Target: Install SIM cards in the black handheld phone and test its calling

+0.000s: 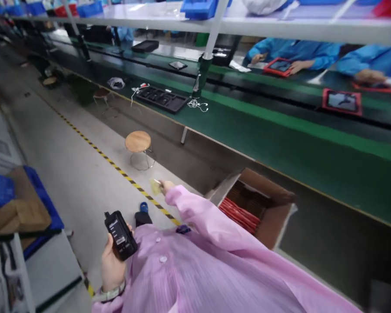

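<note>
My left hand [112, 265] is wrapped round a black handheld phone-like device [120, 235] with white labels on its back, held low near my pink coat. My right hand [165, 187] reaches out past the pink sleeve and pinches a small yellowish translucent piece [155, 186] between its fingertips, above the floor. Just right of that arm stands an open cardboard box [273, 217] with red items [239, 215] stacked inside.
A long green workbench [280, 143] runs diagonally, with a black tray [163, 98] and white cables [198, 104] on it. Other people in blue sleeves [296, 50] handle red-framed tablets [342, 101] across it. A round wooden stool [138, 142] stands on the floor by yellow-black tape [117, 167].
</note>
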Motion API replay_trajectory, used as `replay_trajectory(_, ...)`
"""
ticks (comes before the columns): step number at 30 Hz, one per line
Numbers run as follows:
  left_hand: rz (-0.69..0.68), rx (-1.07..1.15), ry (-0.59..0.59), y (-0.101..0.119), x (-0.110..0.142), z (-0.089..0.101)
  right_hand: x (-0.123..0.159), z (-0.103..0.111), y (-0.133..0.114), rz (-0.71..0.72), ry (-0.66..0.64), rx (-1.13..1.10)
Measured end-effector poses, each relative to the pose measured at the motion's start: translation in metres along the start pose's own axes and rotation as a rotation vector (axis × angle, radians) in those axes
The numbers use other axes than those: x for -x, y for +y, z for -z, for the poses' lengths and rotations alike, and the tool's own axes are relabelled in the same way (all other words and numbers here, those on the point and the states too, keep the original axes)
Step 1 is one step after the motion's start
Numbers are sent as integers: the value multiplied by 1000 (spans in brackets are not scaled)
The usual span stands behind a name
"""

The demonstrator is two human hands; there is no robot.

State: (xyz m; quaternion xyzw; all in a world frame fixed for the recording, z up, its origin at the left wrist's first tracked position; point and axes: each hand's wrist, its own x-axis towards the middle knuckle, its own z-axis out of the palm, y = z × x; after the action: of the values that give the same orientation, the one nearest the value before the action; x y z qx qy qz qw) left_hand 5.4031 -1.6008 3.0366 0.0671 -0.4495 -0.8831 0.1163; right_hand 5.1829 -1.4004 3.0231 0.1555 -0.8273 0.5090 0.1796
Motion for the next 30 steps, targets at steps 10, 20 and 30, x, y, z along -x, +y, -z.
replay_trajectory(10,74,-247,-264,72,-252,-205,-182,-15,-29,-194,29,-371)
replay_trajectory(20,212,-436,-542,-63,-469,-518,-341,219,165,-493,491,-519)
replay_trajectory(30,329,-583,-475,-193,-592,-666,-449,338,296,-652,576,-562)
